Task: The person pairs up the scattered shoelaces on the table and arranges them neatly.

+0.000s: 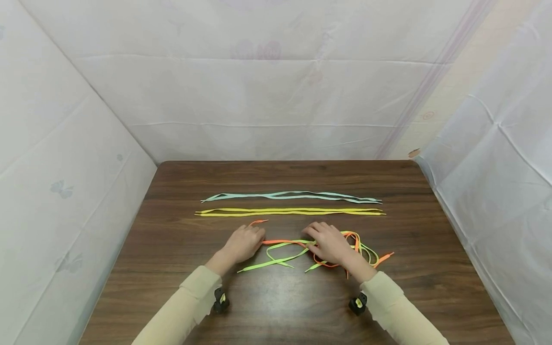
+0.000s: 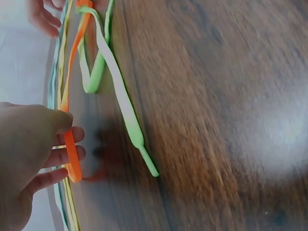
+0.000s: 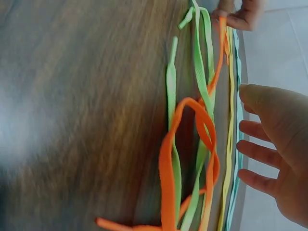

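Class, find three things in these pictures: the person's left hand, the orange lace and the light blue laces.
Left hand [image 1: 243, 242], head view: the back of the hand.
Orange lace [image 2: 71, 147], left wrist view: the stretch that the hand grips.
Light blue laces [image 1: 253, 195], head view: strands lying together, left of their middle.

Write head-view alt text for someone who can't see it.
A person's left hand holds an orange shoelace while the right hand is over a loose tangle of orange and lime-green shoelaces on a dark wood table. Beyond them, yellow shoelaces and, farther back, pale-blue shoelaces lie stretched out in roughly parallel rows.
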The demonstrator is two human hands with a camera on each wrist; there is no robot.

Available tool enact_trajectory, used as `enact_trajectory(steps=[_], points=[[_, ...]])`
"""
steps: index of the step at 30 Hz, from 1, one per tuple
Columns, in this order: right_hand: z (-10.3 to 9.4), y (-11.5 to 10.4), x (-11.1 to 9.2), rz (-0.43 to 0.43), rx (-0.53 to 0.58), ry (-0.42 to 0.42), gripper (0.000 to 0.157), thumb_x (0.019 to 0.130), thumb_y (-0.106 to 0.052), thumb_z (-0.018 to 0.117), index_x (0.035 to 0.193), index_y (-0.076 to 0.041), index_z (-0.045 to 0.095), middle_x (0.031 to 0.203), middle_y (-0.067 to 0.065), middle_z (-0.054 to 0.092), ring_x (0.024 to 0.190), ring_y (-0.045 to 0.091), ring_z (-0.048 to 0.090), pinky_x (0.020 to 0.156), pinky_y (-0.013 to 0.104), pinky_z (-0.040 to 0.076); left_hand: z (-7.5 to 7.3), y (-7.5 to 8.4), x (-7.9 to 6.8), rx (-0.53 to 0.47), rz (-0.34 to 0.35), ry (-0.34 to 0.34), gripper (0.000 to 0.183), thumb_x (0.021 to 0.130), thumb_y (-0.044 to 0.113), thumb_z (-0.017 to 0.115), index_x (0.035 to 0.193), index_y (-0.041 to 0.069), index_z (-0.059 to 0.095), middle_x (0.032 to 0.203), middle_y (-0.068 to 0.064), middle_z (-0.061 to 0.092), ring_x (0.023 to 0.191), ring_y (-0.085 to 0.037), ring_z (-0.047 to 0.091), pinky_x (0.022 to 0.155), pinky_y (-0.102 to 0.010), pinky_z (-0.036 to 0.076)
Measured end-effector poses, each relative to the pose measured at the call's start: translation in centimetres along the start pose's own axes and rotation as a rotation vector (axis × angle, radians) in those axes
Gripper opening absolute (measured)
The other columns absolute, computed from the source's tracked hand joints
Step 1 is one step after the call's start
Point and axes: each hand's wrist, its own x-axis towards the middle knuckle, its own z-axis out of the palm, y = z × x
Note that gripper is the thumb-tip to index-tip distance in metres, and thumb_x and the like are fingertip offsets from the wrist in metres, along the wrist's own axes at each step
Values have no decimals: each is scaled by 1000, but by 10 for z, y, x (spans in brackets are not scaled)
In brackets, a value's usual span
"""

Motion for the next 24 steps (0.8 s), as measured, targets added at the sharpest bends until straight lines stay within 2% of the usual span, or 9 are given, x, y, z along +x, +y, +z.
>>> enact_trajectory(steps=[8, 17, 24], points=[[10, -17, 6, -45, 39, 40, 34, 83, -25, 68, 115, -18, 61, 108, -1, 61, 98, 19, 57, 77, 38, 48, -11, 10, 2, -44, 60, 86, 18, 85, 22, 66, 78, 15, 51, 68, 6, 55, 52, -7, 43, 49, -26, 38], [19, -32, 16, -104, 51, 59, 32, 86, -24, 64, 118, -19, 59, 108, -2, 59, 99, 17, 56, 81, 34, 47, -25, 17, 6, -88, 104, 177, 17, 85, 15, 65, 76, 15, 50, 64, 6, 49, 49, -7, 37, 46, -23, 33], [25, -38, 22, -136, 97, 96, 30, 87, -23, 63, 116, -18, 58, 109, -2, 59, 101, 17, 55, 83, 34, 46, -31, 23, 5, -86, 149, 198, 16, 84, 13, 65, 77, 14, 51, 66, 5, 52, 49, -7, 37, 47, -21, 33]])
